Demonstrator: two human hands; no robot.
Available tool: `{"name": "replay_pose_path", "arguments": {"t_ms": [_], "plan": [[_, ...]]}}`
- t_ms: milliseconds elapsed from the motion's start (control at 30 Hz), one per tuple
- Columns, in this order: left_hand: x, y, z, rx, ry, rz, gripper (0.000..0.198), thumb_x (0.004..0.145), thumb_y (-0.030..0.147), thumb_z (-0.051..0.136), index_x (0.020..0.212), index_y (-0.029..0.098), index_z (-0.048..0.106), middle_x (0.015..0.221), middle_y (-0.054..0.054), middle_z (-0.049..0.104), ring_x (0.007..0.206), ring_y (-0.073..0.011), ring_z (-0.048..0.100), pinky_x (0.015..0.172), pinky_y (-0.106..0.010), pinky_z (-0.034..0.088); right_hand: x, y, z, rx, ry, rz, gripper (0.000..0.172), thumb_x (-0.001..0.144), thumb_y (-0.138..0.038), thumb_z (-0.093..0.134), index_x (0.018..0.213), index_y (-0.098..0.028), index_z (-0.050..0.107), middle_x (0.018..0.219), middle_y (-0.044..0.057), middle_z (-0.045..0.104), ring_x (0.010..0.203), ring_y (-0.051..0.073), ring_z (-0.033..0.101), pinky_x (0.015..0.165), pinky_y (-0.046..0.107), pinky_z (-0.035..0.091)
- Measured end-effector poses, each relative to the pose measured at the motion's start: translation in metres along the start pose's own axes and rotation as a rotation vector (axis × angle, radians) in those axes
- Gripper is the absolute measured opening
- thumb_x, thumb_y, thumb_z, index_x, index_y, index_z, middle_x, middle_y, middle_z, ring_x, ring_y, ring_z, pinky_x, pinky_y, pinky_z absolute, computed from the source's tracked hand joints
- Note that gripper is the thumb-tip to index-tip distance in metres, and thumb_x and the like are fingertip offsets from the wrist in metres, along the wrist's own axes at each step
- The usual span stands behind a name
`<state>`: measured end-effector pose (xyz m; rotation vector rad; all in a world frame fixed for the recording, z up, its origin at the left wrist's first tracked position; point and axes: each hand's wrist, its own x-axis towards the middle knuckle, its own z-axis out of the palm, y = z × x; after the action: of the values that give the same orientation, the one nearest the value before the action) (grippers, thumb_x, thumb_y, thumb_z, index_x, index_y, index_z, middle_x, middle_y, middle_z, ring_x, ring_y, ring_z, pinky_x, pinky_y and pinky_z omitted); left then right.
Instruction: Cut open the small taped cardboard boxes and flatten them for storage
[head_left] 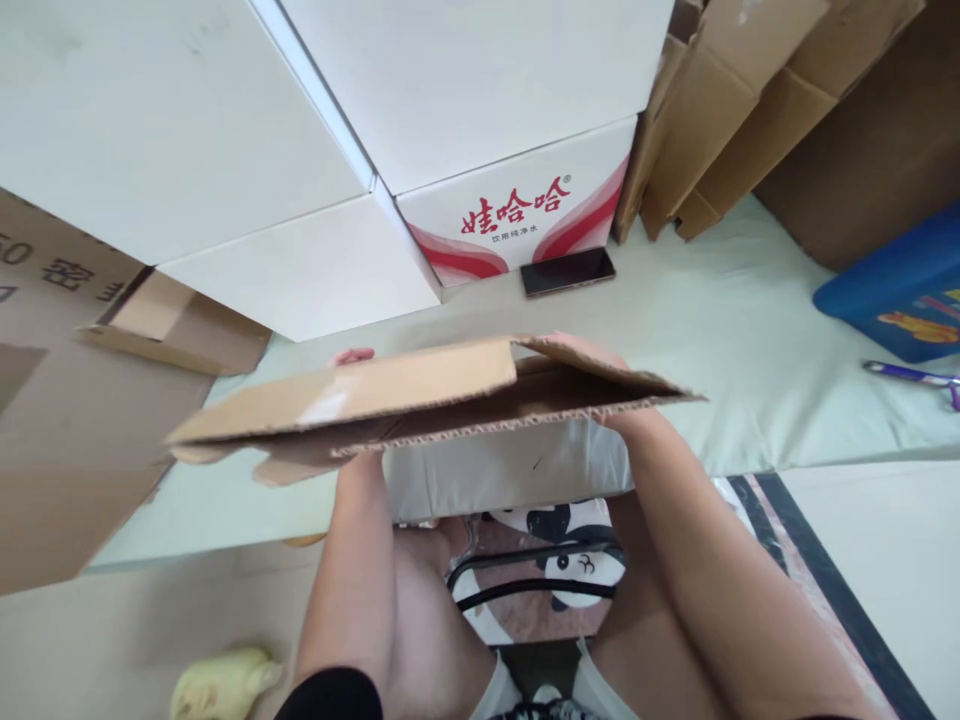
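Note:
A partly flattened brown cardboard box [427, 380] is held up in front of me above the pale green cloth-covered surface [720, 330]. Its torn, corrugated edge faces me, with a narrow dark gap into the inside and a strip of clear tape on the left part. My left hand [352, 356] grips it from below on the left; fingertips show past the far edge while the palm is hidden. On the right, my right hand [592, 348] is wrapped around the board, its fingers partly covered by a raised flap.
White boxes [517, 210] stand at the back, a dark phone [568, 272] before them. Folded cardboard [720, 110] leans back right, near a blue container [900, 290] and a purple pen [911, 373]. Brown cartons [67, 400] fill the left. A yellow object [221, 685] lies on the floor.

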<state>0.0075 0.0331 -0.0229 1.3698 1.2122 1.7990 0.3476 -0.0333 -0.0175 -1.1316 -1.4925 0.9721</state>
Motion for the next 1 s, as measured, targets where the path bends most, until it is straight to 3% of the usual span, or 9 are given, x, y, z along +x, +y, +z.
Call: {"name": "replay_pose_path", "arguments": {"t_ms": [100,200,300,433,533,633,733,867,1000], "plan": [[-0.002,-0.001,-0.007,-0.066,0.015,0.016,0.060,0.074,0.065,0.068,0.114,0.022,0.053,0.103,-0.005,0.076,0.089,-0.0198,0.070,0.081,-0.034,0.058,0.000,0.005,0.002,0.026,0.010,0.013,0.040,0.087,-0.053,0.067,0.117,-0.029,0.077,0.136,0.005,0.072,0.146,0.031,0.051,0.127,0.053,0.034],[-0.005,-0.002,-0.010,-0.060,0.019,0.040,0.051,0.081,0.058,0.065,0.117,0.025,0.050,0.109,-0.006,0.076,0.091,-0.0205,0.070,0.084,-0.036,0.058,-0.001,0.009,0.006,0.028,0.031,-0.001,0.038,0.089,-0.053,0.066,0.118,-0.032,0.077,0.134,0.003,0.072,0.142,0.027,0.055,0.126,0.050,0.036],[-0.006,-0.004,-0.009,0.004,0.062,0.102,0.051,0.083,0.070,0.057,0.110,0.028,0.048,0.110,-0.007,0.072,0.097,-0.0230,0.068,0.089,-0.040,0.058,-0.001,0.010,0.009,0.012,0.028,-0.014,0.039,0.089,-0.058,0.065,0.114,-0.031,0.079,0.133,0.004,0.073,0.141,0.028,0.056,0.124,0.052,0.038],[-0.007,-0.004,-0.005,0.154,0.125,0.162,0.073,0.063,0.082,0.072,0.100,0.027,0.041,0.100,-0.006,0.061,0.108,-0.0268,0.065,0.107,-0.047,0.052,-0.001,0.011,0.013,-0.019,0.017,-0.065,0.036,0.083,-0.054,0.072,0.104,-0.026,0.081,0.124,0.009,0.077,0.133,0.031,0.062,0.117,0.052,0.046],[-0.010,0.000,0.000,0.247,0.139,0.169,0.096,0.046,0.081,0.085,0.108,0.025,0.039,0.106,-0.007,0.058,0.114,-0.0284,0.064,0.111,-0.049,0.050,-0.003,0.007,0.017,-0.089,0.063,-0.032,0.029,0.079,-0.044,0.076,0.098,-0.022,0.080,0.112,0.011,0.079,0.115,0.032,0.072,0.105,0.050,0.055],[-0.014,0.008,0.007,0.341,0.152,0.148,0.098,0.052,0.082,0.082,0.117,0.022,0.038,0.119,-0.012,0.059,0.121,-0.0287,0.063,0.111,-0.046,0.051,-0.005,0.002,0.020,-0.089,0.098,0.056,0.029,0.076,-0.041,0.077,0.094,-0.018,0.078,0.101,0.011,0.080,0.097,0.031,0.075,0.090,0.047,0.061],[-0.016,0.012,0.013,0.373,0.170,0.094,0.083,0.062,0.066,0.086,0.115,0.022,0.040,0.119,-0.011,0.061,0.117,-0.0263,0.065,0.107,-0.043,0.053,-0.005,-0.002,0.022,-0.059,0.052,0.090,0.030,0.075,-0.043,0.076,0.093,-0.018,0.076,0.096,0.011,0.079,0.091,0.030,0.074,0.083,0.045,0.062],[-0.016,0.010,0.017,0.459,0.287,-0.034,0.069,0.063,0.043,0.089,0.108,0.022,0.041,0.116,-0.008,0.063,0.111,-0.0236,0.067,0.101,-0.041,0.056,-0.003,-0.004,0.028,-0.070,0.003,0.097,0.029,0.075,-0.044,0.075,0.092,-0.020,0.074,0.096,0.010,0.079,0.090,0.030,0.073,0.080,0.045,0.060],[-0.014,0.010,0.020,0.419,0.364,-0.078,0.070,0.057,0.039,0.090,0.105,0.022,0.041,0.116,-0.009,0.063,0.114,-0.0261,0.066,0.105,-0.045,0.054,-0.002,-0.007,0.036,-0.050,-0.004,0.077,0.024,0.075,-0.042,0.075,0.087,-0.021,0.073,0.091,0.008,0.078,0.085,0.028,0.071,0.075,0.041,0.059]]}}
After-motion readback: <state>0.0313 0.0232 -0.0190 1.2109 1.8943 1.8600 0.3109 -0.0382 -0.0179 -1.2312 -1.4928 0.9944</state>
